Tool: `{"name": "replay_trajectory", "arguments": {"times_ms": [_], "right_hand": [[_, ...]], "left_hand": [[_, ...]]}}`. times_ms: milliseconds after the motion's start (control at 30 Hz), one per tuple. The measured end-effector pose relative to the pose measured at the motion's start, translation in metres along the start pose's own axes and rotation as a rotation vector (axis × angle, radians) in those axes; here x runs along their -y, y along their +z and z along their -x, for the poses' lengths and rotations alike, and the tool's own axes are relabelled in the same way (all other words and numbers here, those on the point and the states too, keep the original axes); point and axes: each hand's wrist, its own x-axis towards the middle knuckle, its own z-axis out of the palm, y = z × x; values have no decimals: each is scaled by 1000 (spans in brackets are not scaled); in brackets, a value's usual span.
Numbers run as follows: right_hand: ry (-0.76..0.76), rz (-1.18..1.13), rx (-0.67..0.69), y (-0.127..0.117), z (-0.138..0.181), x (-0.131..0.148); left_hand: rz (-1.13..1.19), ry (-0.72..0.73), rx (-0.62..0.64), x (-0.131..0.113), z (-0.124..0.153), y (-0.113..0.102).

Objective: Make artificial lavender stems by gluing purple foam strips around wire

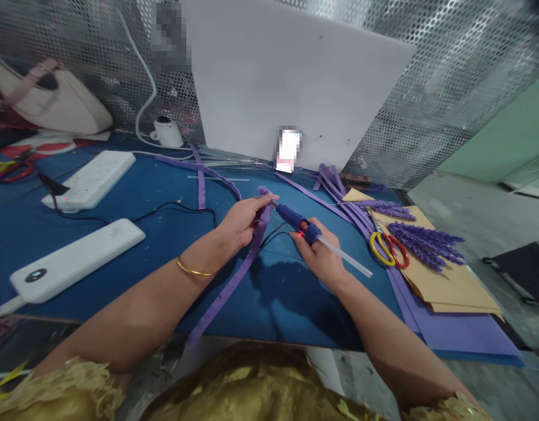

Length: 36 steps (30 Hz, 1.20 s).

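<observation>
My left hand [239,224], thumb and fingers closed, pinches a purple paper strip [234,282] near its upper end. A small purple tuft [263,190] shows just above the fingertips, and the strip's long tail hangs down to the table's front edge. In my right hand [322,252] is a blue glue gun [291,216], its nozzle touching or very close to the strip beside my left fingertips. A clear glue stick [346,256] sticks out of the gun's back, and a red light glows on it. What my left fingers cover is hidden.
Purple strips [339,196] lie behind and to the right. Scissors [388,248] and purple flower sprigs [427,240] rest on tan paper [453,289]. On the left are a white power bank [82,257], a power strip [98,178] and a black cord [177,204]. A lit phone [288,151] leans against a white board [291,76].
</observation>
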Motion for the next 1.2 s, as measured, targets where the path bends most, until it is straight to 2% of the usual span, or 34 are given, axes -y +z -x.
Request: {"name": "replay_trajectory", "arguments": {"times_ms": [1200], "right_hand": [[-3,34,55,-3,1,2]], "left_hand": [[-42,42,-12,0,-5,-5]]}}
